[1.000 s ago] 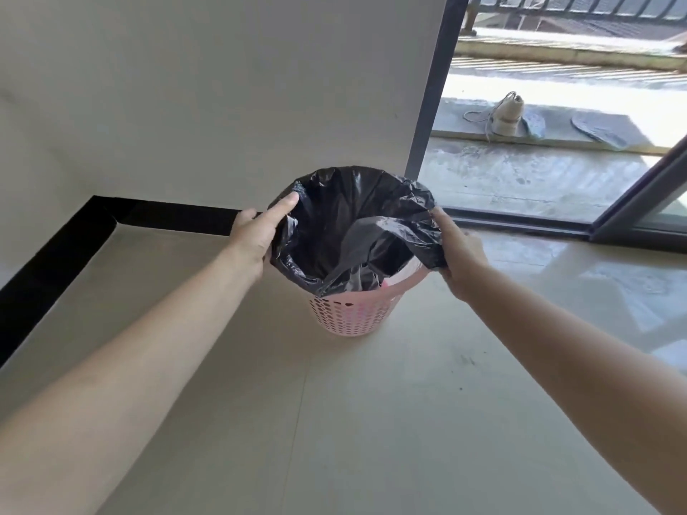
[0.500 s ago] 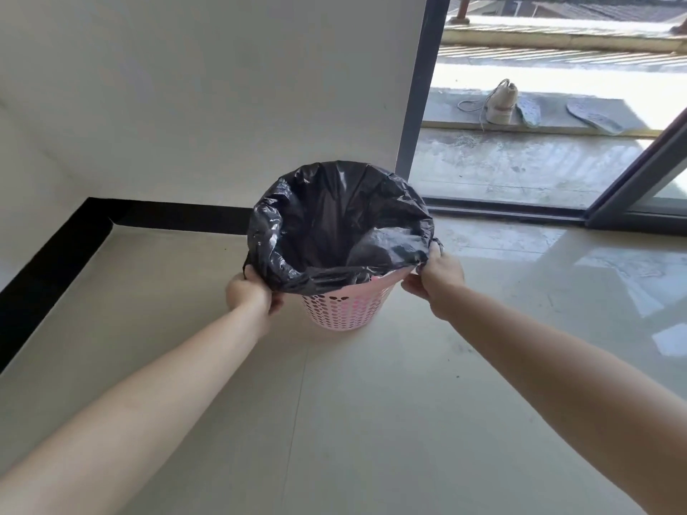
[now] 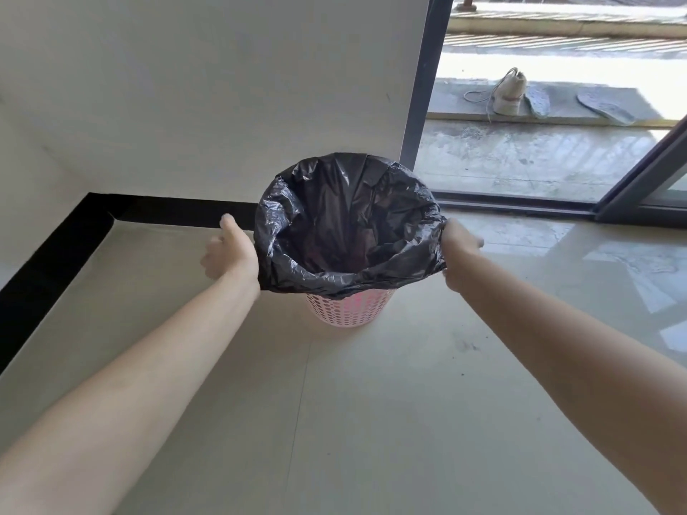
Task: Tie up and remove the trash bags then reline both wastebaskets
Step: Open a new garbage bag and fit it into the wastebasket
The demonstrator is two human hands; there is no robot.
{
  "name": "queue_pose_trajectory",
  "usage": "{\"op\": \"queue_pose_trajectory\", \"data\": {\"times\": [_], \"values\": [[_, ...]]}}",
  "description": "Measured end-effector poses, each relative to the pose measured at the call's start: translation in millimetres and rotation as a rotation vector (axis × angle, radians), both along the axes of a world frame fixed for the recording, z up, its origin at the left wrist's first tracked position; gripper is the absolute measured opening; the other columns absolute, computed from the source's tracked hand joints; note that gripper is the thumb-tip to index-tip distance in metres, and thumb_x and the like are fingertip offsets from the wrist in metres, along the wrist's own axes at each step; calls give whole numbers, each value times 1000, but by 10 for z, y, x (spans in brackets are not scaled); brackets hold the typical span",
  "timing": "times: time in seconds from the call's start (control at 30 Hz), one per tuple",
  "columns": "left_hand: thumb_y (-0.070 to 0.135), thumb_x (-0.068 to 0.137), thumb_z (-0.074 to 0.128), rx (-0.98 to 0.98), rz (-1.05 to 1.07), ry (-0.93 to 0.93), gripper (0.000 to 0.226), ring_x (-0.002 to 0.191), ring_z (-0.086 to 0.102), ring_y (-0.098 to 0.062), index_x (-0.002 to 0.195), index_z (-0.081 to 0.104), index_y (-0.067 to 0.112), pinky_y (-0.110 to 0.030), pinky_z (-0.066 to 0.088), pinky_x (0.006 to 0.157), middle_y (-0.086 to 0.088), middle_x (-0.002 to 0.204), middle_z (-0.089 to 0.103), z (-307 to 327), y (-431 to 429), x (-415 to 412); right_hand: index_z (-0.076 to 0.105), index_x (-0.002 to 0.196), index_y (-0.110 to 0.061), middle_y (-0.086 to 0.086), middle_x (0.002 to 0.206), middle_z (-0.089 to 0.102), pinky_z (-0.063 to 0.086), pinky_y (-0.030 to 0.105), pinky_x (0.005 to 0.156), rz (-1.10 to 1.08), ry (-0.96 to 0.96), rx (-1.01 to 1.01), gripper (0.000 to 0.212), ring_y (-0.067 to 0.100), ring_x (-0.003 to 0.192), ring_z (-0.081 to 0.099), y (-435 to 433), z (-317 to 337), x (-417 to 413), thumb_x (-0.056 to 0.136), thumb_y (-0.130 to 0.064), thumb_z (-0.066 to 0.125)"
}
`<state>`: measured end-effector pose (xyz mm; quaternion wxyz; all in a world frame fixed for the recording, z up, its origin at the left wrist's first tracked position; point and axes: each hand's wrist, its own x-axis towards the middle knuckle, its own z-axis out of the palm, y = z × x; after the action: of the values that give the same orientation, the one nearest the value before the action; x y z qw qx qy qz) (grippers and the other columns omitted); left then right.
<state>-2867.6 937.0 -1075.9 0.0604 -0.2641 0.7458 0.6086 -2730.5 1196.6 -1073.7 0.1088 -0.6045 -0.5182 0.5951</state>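
A pink perforated wastebasket [image 3: 349, 312] stands on the floor near the wall corner. A black trash bag [image 3: 316, 276] lines it, its mouth open and its edge folded down over the rim all round. My left hand [image 3: 230, 250] is blurred, just left of the bag's folded edge, fingers spread and holding nothing. My right hand [image 3: 459, 254] is at the bag's right side and pinches the folded edge there. The inside of the bag is dark, and I cannot make out any contents.
A white wall with a black skirting [image 3: 178, 211] runs behind and to the left. At the right, a sliding door frame [image 3: 423, 87] opens onto a balcony holding a shoe [image 3: 509, 92] and insoles. Pale tiled floor [image 3: 371, 403] stretches in front.
The bag's front edge has come down over the rim. My left hand has let go and moved up and out to the left. My right hand has risen along the right edge.
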Motion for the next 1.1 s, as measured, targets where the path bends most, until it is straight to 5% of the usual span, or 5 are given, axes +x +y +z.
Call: {"op": "queue_pose_trajectory", "data": {"times": [0.13,0.3,0.63,0.87,1.1], "values": [[38,85,63,34,-339,208,75,125,53,-13,151,33,22,-33,47,103,3,149,41,156,106,15,12,155,-26,11,158,8,39,52,107,26,-42,285,71,39,133,32,-106,337,-57,91,-36,40],[-11,86,39,-121,-480,234,81,138,41,-18,156,24,27,-28,35,111,1,155,38,124,197,84,0,156,-34,3,138,46,53,40,92,292,136,194,97,26,112,56,-486,164,68,84,-20,63],[-8,89,34,-26,-354,198,76,117,46,-11,156,23,26,-22,34,101,4,146,45,105,195,203,61,123,-17,6,116,73,46,50,108,622,327,73,50,28,113,67,-230,-52,-7,80,-43,64],[-2,87,40,-42,-155,185,77,138,42,-22,156,19,24,-35,32,115,0,156,37,51,212,285,-3,157,-34,5,165,-12,19,47,120,376,191,575,97,31,152,6,-530,189,-28,87,-56,61],[25,63,62,123,31,25,60,97,62,-30,123,55,22,-43,53,89,-3,114,62,100,156,341,50,124,-31,9,118,68,56,41,87,474,373,-5,51,16,85,59,-902,-175,-40,76,-24,62]]}}
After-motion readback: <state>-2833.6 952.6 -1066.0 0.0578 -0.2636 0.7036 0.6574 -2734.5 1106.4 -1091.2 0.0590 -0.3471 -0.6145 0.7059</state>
